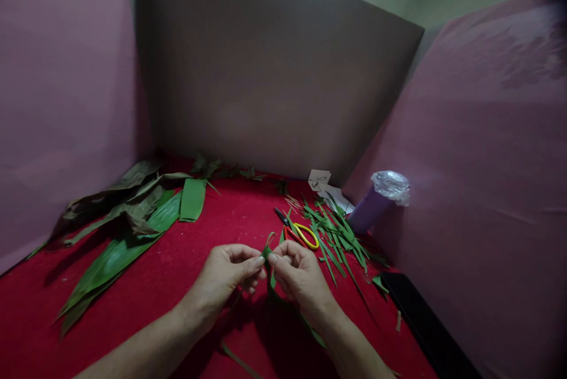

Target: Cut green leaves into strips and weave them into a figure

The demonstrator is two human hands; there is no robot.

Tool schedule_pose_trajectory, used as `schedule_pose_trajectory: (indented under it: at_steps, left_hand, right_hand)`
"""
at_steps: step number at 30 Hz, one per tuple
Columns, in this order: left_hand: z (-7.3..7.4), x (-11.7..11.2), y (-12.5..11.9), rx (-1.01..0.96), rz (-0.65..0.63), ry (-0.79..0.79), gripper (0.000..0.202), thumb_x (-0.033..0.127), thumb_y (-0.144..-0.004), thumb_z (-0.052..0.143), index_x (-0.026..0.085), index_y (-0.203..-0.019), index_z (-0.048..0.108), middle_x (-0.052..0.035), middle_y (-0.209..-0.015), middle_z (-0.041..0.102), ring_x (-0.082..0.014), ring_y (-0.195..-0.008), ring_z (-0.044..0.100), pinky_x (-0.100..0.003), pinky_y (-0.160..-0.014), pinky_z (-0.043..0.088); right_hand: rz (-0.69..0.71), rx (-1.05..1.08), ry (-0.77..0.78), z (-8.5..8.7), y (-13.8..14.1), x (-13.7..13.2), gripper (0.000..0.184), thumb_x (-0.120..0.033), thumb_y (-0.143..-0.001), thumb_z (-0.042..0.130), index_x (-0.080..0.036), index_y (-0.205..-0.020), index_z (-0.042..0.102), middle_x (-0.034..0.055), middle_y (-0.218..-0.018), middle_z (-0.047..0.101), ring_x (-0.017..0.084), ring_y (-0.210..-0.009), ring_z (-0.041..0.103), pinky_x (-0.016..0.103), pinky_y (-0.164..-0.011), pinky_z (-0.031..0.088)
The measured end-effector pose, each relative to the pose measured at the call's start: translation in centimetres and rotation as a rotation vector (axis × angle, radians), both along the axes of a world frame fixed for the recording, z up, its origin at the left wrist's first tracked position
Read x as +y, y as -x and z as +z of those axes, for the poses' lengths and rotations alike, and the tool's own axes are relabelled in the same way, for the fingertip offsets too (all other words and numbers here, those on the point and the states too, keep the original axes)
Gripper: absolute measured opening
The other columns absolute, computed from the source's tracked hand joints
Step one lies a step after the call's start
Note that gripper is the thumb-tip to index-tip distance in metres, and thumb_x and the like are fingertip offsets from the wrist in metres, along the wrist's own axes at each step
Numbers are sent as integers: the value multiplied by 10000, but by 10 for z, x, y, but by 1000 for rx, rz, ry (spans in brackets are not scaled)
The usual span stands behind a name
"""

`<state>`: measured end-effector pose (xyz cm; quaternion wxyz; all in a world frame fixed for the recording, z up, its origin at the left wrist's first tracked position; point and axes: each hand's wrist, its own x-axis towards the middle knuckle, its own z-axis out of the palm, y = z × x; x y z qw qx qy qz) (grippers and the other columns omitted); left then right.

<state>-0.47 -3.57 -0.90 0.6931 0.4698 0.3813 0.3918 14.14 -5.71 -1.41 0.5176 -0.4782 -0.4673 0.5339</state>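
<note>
Green leaf strip [267, 253] is between the fingers of both hands, raised above the red cloth [234, 202]. The left hand [233, 273] pinches it between thumb and fingers, and the right hand [302, 273] pinches it just beside; I judge that they hold so closely because the piece is small and the thin loop standing from it may come loose. Scissors [296, 226] lie just beyond the right hand, probably for easy reach. Narrow strips [339, 236] lie at the right, wide leaves [128, 255] at the left, perhaps for keeping them apart.
</note>
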Motion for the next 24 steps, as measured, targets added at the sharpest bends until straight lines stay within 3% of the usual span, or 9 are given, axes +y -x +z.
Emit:
schedule_pose_trajectory:
  at_steps: [9,16,24]
  left_hand:
    - [-1,-1,1,17,-49,-48,261,365,-744,622,106,-718,640,-43,-635,646,-97,-506,516,-221,-518,414]
    - [0,1,1,-24,-43,-23,196,257,-640,715,106,-718,619,-22,-595,642,-89,-491,508,-221,-517,410]
    - [-5,2,-1,2,-7,12,232,276,-630,728,123,-733,586,-4,-594,635,-83,-477,510,-210,-489,392]
  right_hand:
    - [13,7,18,0,-4,-1,293,-367,-721,661,-174,-631,460,-126,-384,333,18,-317,223,128,-301,165]
    - [27,42,21,-2,-3,-1,293,-370,-726,658,-176,-635,459,-126,-389,341,15,-313,212,131,-305,163]
    - [51,23,-1,-5,0,0,279,-379,-745,628,-177,-665,454,-113,-415,373,19,-328,239,137,-324,163]
